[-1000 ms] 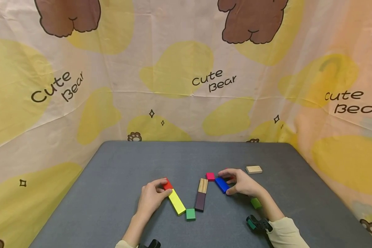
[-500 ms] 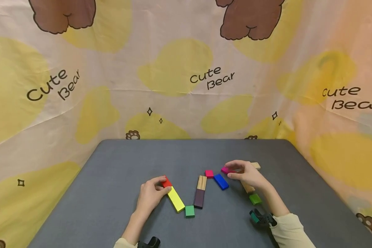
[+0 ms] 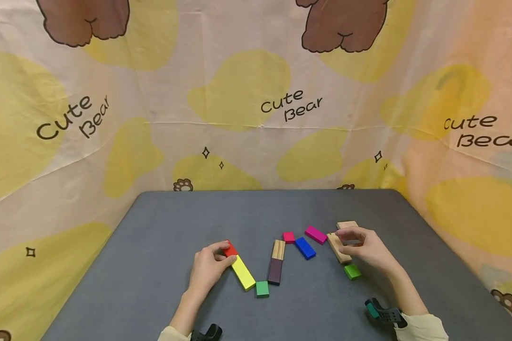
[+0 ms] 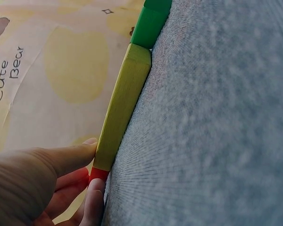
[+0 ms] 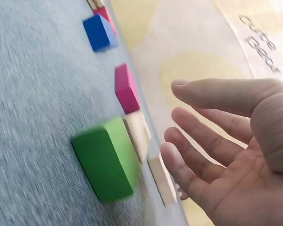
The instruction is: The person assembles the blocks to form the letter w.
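Observation:
At the left end of a bent line of blocks, my left hand (image 3: 209,267) pinches a red block (image 3: 229,249), which meets a yellow block (image 3: 243,273). A green block (image 3: 262,289) touches the yellow one's near end. In the left wrist view the thumb lies by the yellow-red joint, and fingers partly hide the red block. My right hand (image 3: 369,246) hovers with loosely bent fingers, holding nothing, over a pale wooden block (image 3: 338,247). Just below lies a light green block (image 3: 352,271); a magenta block (image 3: 316,234) sits to the left.
A dark purple block (image 3: 275,272), a striped wooden block (image 3: 278,250), a pink-red block (image 3: 288,237) and a blue block (image 3: 305,248) continue the line mid-table. Another wooden block (image 3: 346,225) lies behind the right hand. A printed cloth (image 3: 239,94) hangs behind the grey table (image 3: 175,213).
My right hand left the blue block, shifted the magenta block to near the pale wooden block, let it go and moved right. My left hand stays at the red block.

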`<state>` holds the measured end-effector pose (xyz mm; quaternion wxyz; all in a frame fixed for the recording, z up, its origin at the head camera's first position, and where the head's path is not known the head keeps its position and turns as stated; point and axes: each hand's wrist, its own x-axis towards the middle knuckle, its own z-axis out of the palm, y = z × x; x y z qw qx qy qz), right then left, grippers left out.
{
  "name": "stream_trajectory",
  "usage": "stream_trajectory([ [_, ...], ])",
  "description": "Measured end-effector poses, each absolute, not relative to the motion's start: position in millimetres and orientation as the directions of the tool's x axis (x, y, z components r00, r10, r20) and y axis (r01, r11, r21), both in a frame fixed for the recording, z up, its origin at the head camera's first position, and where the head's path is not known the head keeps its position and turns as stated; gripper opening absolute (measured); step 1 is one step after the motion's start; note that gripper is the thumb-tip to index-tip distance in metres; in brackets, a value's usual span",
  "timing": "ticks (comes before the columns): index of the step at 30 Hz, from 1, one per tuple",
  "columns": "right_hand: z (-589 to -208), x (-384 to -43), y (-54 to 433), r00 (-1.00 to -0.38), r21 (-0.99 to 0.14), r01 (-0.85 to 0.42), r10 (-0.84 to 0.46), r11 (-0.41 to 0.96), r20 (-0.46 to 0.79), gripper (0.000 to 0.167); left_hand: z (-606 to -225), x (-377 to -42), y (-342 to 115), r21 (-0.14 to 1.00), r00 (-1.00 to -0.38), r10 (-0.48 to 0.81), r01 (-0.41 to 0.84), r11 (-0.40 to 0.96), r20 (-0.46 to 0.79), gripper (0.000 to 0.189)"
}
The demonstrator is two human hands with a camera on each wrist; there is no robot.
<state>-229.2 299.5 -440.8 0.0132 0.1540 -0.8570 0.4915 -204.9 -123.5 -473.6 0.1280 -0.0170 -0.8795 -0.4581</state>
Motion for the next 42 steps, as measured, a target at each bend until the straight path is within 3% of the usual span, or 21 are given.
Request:
stream_trajectory([
  [12, -449, -257, 297, -0.919, -0.794, -0.349, -0.346, 0.497, 0.188, 0.04, -475, -206, -124, 0.795, -0.967, -0.091, 0.14, 0.59, 0.238, 0.041],
  [18, -442, -281, 291, -0.877, -0.799, -0.383, -0.455, 0.463, 0.156, 0.046, -474, -207, -124, 0.797, -0.969, -0.089, 0.137, 0.588, 0.232, 0.042],
  [27, -442, -310, 296, -0.861, -0.817, -0.325, -0.507, 0.476, 0.047, 0.053, -475, -208, -126, 0.801, -0.971, -0.095, 0.124, 0.585, 0.22, 0.041],
  [42, -447, -334, 289, -0.731, -0.802, -0.364, -0.678, 0.473, -0.069, 0.069, -475, -208, -125, 0.807, -0.973, -0.099, 0.114, 0.58, 0.209, 0.041],
])
